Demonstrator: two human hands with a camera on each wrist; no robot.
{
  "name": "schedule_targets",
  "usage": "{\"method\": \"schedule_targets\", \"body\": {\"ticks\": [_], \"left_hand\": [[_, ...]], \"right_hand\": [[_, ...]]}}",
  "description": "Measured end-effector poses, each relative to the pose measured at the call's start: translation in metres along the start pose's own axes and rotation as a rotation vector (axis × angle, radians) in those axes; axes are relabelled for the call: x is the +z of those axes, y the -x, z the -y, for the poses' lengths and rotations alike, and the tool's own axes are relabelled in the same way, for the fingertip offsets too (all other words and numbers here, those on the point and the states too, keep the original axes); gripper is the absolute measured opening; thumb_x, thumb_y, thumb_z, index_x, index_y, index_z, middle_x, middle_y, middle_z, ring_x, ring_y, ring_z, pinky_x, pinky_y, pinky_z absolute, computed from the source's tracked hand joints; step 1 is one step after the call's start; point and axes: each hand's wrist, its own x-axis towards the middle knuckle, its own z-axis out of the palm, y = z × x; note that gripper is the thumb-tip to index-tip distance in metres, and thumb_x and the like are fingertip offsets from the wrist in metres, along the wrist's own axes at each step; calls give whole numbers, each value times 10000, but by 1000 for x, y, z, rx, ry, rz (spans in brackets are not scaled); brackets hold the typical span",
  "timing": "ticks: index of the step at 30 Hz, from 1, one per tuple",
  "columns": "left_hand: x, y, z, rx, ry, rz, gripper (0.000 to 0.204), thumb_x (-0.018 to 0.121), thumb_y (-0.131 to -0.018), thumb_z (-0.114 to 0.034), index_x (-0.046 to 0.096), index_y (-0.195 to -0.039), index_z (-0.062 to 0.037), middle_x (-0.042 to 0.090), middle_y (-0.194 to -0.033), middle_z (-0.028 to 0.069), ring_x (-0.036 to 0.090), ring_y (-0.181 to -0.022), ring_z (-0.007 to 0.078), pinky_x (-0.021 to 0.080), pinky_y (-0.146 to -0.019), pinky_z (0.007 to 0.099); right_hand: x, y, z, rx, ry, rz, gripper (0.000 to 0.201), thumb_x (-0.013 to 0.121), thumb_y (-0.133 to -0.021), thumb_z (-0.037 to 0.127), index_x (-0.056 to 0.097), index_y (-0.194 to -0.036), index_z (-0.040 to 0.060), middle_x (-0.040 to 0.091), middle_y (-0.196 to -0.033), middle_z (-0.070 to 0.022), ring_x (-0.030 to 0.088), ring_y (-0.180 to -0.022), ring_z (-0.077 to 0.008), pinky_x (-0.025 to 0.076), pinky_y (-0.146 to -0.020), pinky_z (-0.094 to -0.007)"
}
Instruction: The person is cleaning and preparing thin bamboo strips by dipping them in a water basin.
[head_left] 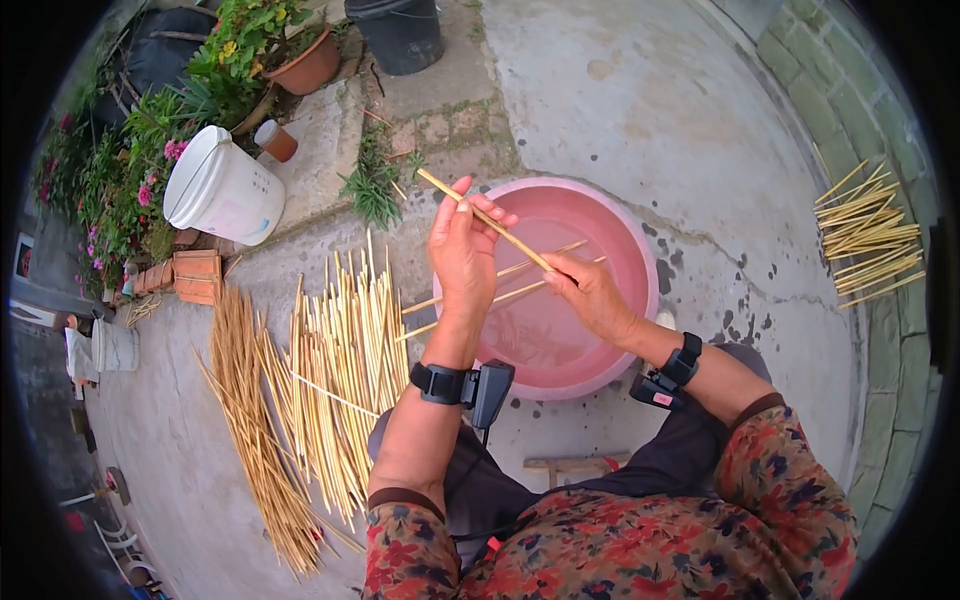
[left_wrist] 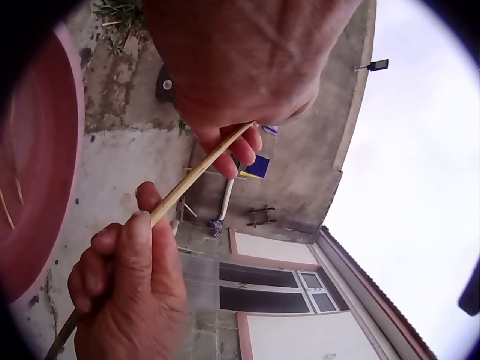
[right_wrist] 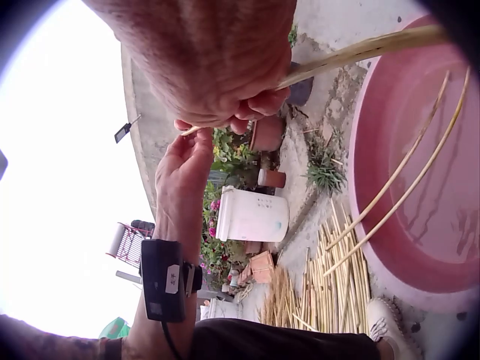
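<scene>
A pale straw-coloured stalk (head_left: 520, 244) slants between both hands above a pink basin (head_left: 622, 255). Its upper part is pinched between the thumb and fingers of my left hand (head_left: 464, 250), the tip sticking out past them. Lower down, my right hand (head_left: 598, 298) grips it with thumb and fingers. The left wrist view shows the stalk (left_wrist: 187, 182) running on through the right hand (left_wrist: 131, 289) and out below it. In the right wrist view the stalk (right_wrist: 360, 54) passes behind the right hand (right_wrist: 217, 60). Two more stalks (head_left: 520, 292) lie across the basin's left rim.
Left of the basin lie a heap of pale stalks (head_left: 350, 380) and browner, thinner ones (head_left: 250, 400). A white bucket (head_left: 225, 190), bricks (head_left: 197, 277), plants and a flowerpot (head_left: 306, 68) stand beyond. Short stalks (head_left: 870, 235) are piled by the right wall.
</scene>
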Motion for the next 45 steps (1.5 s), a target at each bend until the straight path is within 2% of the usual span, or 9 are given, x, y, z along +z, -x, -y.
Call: {"method": "schedule_targets", "body": {"ticks": [10,19,21,25,29,31,33,40,45], "left_hand": [[5,20,26,-91,-47,2,304,384,-893,-55,353,-1177,50,531,-881,105,558,-809,200,481,-819,390],[1,6,5,-25,50,-9,291,396,-888,-58,387,-1160,45,518,-875,86,548,-816,189,471,-834,397],[3,11,10,-46,4,21,293,403,-885,-56,392,-1161,40,518,-878,79,546,-822,185,468,-837,386],[6,26,29,-132,-17,11,292,393,-890,-63,393,-1162,43,516,-874,75,542,-819,184,468,-826,376],[-1,12,17,-118,-8,23,289,390,-894,-71,398,-1158,45,513,-866,74,538,-799,186,468,-825,380],[-4,4,7,-22,56,1,297,383,-899,-71,381,-1166,61,517,-864,84,546,-801,199,469,-808,365],[-6,1,2,-3,72,-16,299,383,-900,-74,379,-1167,60,518,-861,87,545,-799,200,465,-814,373],[-4,14,24,-43,63,-56,289,398,-898,-90,397,-1151,49,513,-864,87,547,-816,216,456,-855,418],[-4,6,13,-39,94,-99,288,381,-902,-85,387,-1155,52,520,-860,92,541,-791,199,467,-820,384]], "right_hand": [[-9,-4,9,-34,90,-34,261,537,-798,45,541,-1056,14,559,-837,-108,544,-750,-210,426,-680,-286],[0,0,5,-81,48,-77,260,541,-803,57,540,-1059,12,553,-799,-104,536,-702,-191,430,-648,-275],[1,0,9,24,-67,-64,256,540,-807,60,540,-1057,6,559,-801,-103,534,-700,-179,430,-648,-268],[-2,-3,10,41,-88,-58,252,534,-812,57,539,-1058,4,562,-803,-97,527,-692,-168,429,-648,-264],[-2,-1,8,-75,67,-95,247,535,-812,66,538,-1052,11,564,-817,-114,550,-718,-218,434,-640,-284],[-2,0,7,-108,145,-98,249,534,-809,67,536,-1054,20,561,-815,-119,554,-728,-242,437,-632,-300],[0,-1,4,-260,356,-167,266,540,-787,57,535,-1052,51,541,-778,-118,547,-724,-276,436,-609,-342],[-7,-6,4,-281,509,-167,306,566,-740,52,542,-1044,83,506,-728,-95,535,-702,-256,436,-587,-350],[-7,-4,11,-248,478,-144,298,564,-748,14,554,-1044,46,513,-751,-107,516,-716,-246,424,-634,-320]]}}
